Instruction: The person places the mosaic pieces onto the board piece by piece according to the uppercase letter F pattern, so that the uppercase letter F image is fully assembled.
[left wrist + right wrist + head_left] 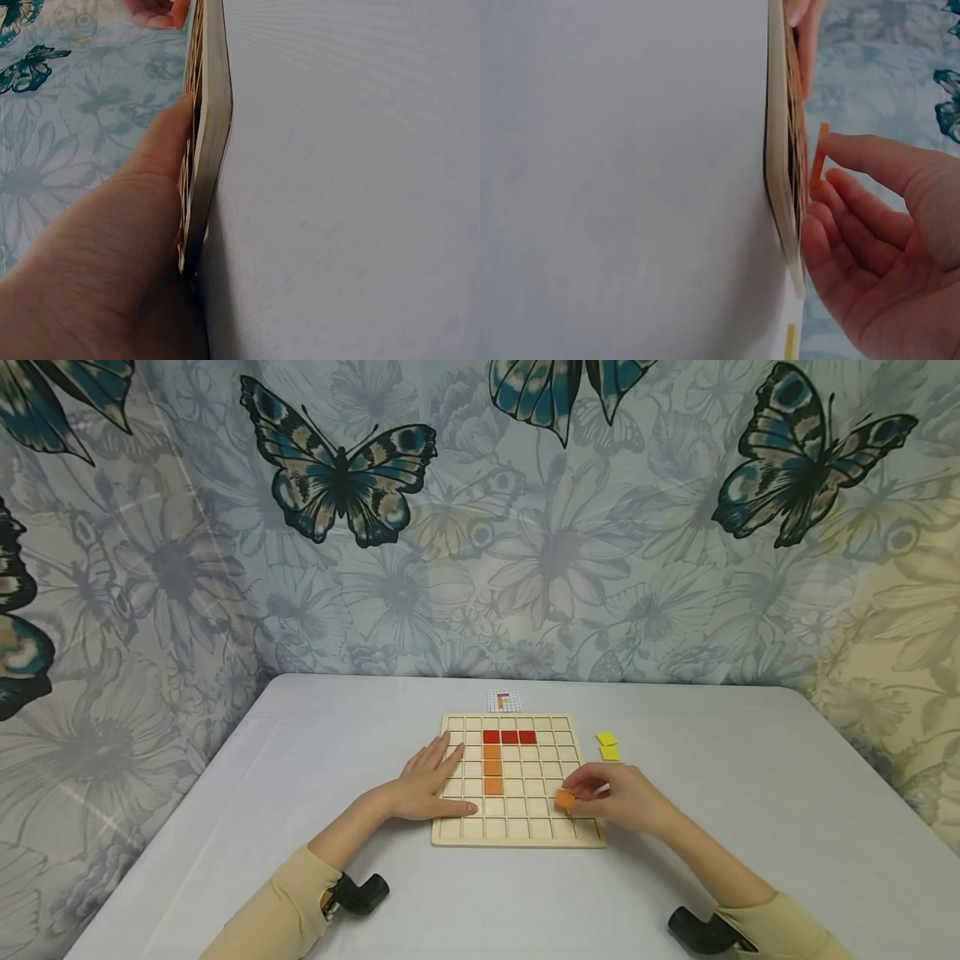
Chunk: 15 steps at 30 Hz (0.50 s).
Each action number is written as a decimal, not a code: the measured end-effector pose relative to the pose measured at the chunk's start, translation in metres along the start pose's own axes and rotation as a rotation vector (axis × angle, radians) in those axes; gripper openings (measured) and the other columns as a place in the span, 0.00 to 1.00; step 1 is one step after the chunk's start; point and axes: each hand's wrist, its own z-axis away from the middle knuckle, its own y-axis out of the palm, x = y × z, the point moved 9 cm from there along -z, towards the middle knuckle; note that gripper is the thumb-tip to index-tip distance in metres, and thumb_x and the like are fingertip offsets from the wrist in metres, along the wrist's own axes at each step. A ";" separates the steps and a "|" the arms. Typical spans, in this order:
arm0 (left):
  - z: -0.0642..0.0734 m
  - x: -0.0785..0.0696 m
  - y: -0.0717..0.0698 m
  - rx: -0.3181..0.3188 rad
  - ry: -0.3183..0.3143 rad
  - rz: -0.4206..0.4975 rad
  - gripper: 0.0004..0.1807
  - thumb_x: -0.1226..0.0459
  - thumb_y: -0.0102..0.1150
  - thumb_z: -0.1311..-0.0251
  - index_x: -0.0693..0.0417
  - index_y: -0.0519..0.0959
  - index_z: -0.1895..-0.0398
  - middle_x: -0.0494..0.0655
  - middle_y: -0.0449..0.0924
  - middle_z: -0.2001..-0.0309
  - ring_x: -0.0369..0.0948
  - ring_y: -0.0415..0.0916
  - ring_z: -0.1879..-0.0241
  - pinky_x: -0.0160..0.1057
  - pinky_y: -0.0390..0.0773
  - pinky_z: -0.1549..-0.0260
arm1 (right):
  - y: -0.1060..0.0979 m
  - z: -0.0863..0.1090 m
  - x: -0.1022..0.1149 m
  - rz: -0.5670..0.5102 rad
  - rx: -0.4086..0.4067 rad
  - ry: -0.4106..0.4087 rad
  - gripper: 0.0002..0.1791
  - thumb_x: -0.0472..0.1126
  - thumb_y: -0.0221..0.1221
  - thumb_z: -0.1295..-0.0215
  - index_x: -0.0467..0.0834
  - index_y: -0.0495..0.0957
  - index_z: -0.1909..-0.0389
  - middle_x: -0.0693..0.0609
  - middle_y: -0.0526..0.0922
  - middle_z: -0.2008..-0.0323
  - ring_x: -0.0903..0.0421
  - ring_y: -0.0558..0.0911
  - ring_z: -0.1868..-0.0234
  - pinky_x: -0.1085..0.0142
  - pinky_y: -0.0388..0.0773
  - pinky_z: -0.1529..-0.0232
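A wooden grid board [528,833] lies on the table. Three red tiles [510,737] form a row near its far side, and three orange tiles [492,768] run in a column below the leftmost red one. My left hand [427,781] rests with spread fingers on the board's left edge; its thumb [161,139] lies on the near left part. Between thumb and fingers my right hand [618,793] pinches another orange tile [565,799], held over the right part of the grid. In the right wrist view that orange tile [820,157] is tilted and apart from the board.
Two yellow tiles [608,746] lie on the table to the right of the board. Behind the board is a small printed pattern card [504,702]. White cloth [337,727] covers the table, and a butterfly-patterned curtain [480,568] hangs behind it.
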 end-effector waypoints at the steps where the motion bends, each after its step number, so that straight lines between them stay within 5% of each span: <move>1: 0.000 0.000 0.000 -0.002 0.002 0.005 0.55 0.38 0.55 0.39 0.55 0.39 0.21 0.60 0.25 0.23 0.54 0.25 0.25 0.58 0.35 0.31 | 0.002 -0.001 0.003 -0.006 0.004 -0.017 0.13 0.41 0.72 0.47 0.44 0.83 0.60 0.56 0.80 0.69 0.60 0.78 0.66 0.69 0.78 0.62; 15: 0.002 -0.002 -0.001 -0.005 0.011 -0.005 0.54 0.39 0.55 0.38 0.56 0.40 0.22 0.61 0.26 0.23 0.54 0.25 0.25 0.58 0.35 0.31 | 0.036 -0.017 0.032 -0.013 0.057 -0.085 0.11 0.38 0.71 0.47 0.46 0.83 0.63 0.58 0.79 0.71 0.61 0.77 0.68 0.70 0.78 0.63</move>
